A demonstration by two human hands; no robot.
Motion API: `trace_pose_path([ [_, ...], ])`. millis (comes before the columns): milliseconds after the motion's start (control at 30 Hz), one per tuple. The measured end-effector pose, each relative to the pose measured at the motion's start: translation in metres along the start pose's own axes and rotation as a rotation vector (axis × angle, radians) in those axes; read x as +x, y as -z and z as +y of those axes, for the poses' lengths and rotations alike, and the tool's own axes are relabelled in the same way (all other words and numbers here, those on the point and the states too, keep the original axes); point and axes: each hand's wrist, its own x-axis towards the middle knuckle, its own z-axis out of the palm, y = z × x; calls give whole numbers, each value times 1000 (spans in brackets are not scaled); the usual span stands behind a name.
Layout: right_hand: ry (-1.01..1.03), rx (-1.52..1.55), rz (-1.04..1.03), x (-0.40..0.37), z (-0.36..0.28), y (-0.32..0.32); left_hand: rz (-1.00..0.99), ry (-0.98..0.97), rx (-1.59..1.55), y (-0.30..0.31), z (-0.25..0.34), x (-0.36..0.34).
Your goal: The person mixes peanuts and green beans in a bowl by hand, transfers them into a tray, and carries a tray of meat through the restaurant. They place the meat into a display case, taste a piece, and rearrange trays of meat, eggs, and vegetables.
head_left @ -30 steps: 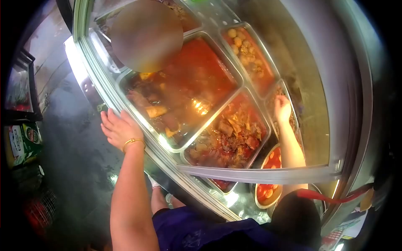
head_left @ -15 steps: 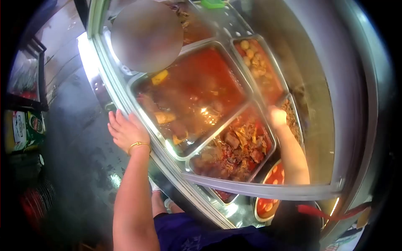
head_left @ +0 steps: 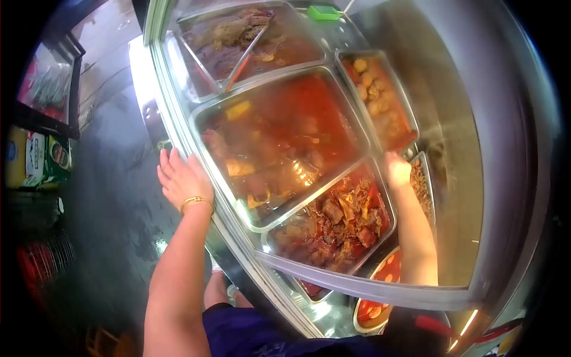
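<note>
Red broth with round yellowish pieces [head_left: 376, 95] is in a narrow steel tray [head_left: 402, 94], at the far side of the food cabinet. The right hand [head_left: 397, 169] is near the lower end of this tray, seen through glass. Its fingers look bent, but I cannot tell if they grasp something. The left hand [head_left: 185, 178] is open, with fingers spread, at the pale metal edge of the cabinet; it grasps nothing that I can see.

The right forearm passes under the grey-framed glass panel [head_left: 369, 290], so a quick lift could knock it against this frame. Because the trays seem quite full, a bump to a rim could spill broth. The haze over the food suggests heat, so a low wrist might be burned. The reflections could also hide a rim.

The counter [head_left: 350, 37] is shiny steel with drops on it. Beyond the cabinet, the dark floor [head_left: 119, 196] looks wet and may be slippery; a black-framed crate [head_left: 76, 113] stands at the side.
</note>
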Motion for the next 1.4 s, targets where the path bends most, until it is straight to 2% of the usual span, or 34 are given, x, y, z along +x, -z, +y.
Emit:
trace_pose_path([
  [100, -37, -22, -54, 53, -18, 27, 3, 15, 13, 0, 1, 0],
  [133, 8, -18, -42, 67, -15, 21, 58, -7, 14, -3, 0, 0],
  [233, -19, -29, -90, 100, -22, 12, 54, 2, 34, -6, -3, 2],
  [267, -30, 16, -41, 109, -28, 8, 50, 2, 23, -5, -4, 3],
  [367, -115, -13, -85, 133, -41, 8, 34, 6, 12, -3, -2, 4],
  [500, -32, 44, -65, 150, -45, 23, 43, -5, 26, -3, -1, 4],
  [667, -82, 100, -14, 175, -54, 27, 59, -14, 54, -5, -3, 5],
  [767, -76, 144, 118, 185, -59, 31, 80, -41, 56, -6, -2, 5],
  [833, -115, 180, 127, 184, -63, 37, 79, -33, 61, -6, -1, 6],
  [967, -211, 232, 35, 181, -64, 32, 62, -30, 37, -5, -1, 6],
  [1100, -174, 198, -9, 183, -62, 29, 68, -32, 48, -5, -2, 6],
  [1300, -282, 313, 169, 176, -66, 32, 81, -38, 53, -5, -1, 6],
  [1333, -325, 317, 127, 171, -68, 41, 83, -36, 53, -6, -1, 6],
  [1400, -399, 370, 195, 152, -62, 38, 86, -34, 48, -6, 0, 7],
])
